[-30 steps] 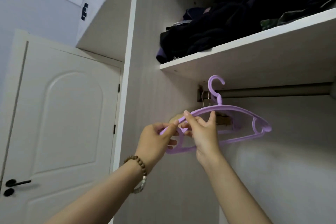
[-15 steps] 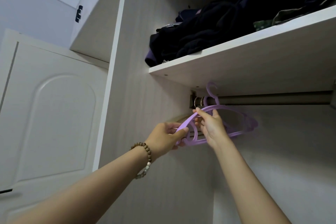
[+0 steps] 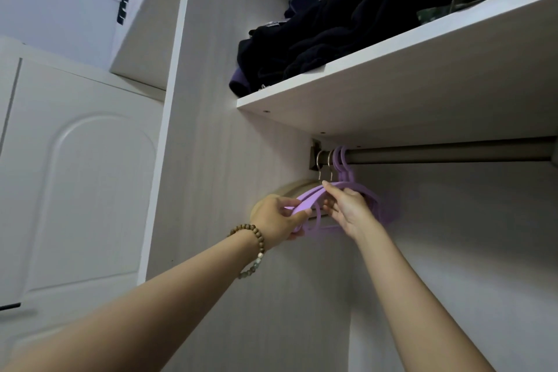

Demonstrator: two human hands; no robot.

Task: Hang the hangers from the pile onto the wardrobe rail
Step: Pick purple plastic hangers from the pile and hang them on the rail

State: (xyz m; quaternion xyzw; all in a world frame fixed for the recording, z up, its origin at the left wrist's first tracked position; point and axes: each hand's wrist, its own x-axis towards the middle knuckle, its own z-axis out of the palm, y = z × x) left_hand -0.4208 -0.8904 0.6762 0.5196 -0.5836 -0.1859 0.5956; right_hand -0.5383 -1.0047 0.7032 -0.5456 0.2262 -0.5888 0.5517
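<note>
**Two hands settle a purple hanger on the wardrobe rail**

At far left is a white panelled door (image 3: 75,190). Next to it rises the wardrobe's pale side panel (image 3: 226,100).

In front of the panel, the left hand (image 3: 279,219) reaches up, with a bead bracelet (image 3: 252,251) on its wrist. Its thumb and fingers pinch the near end of the purple hanger (image 3: 308,202). Just to the right, the right hand (image 3: 347,208) curls its fingers round the hanger's upper arm, close to the neck.

The hanger's hook sits over the rail (image 3: 453,152) at the rail's left end. Beside it are a second purple hook (image 3: 335,157) and two metal hooks (image 3: 320,160). The metal hooks belong to wooden hangers (image 3: 290,187), partly hidden behind the left hand. The purple hanger's far end is blurred.

The rail runs on to the right beneath a shelf (image 3: 392,84) stacked with dark clothes (image 3: 332,39).

This looks like the seating step: the hanger is on the rail but not yet released. The next move likely calls for both hands to loosen gently so the hanger hangs straight. They would then go back to the pile, which is out of view.
</note>
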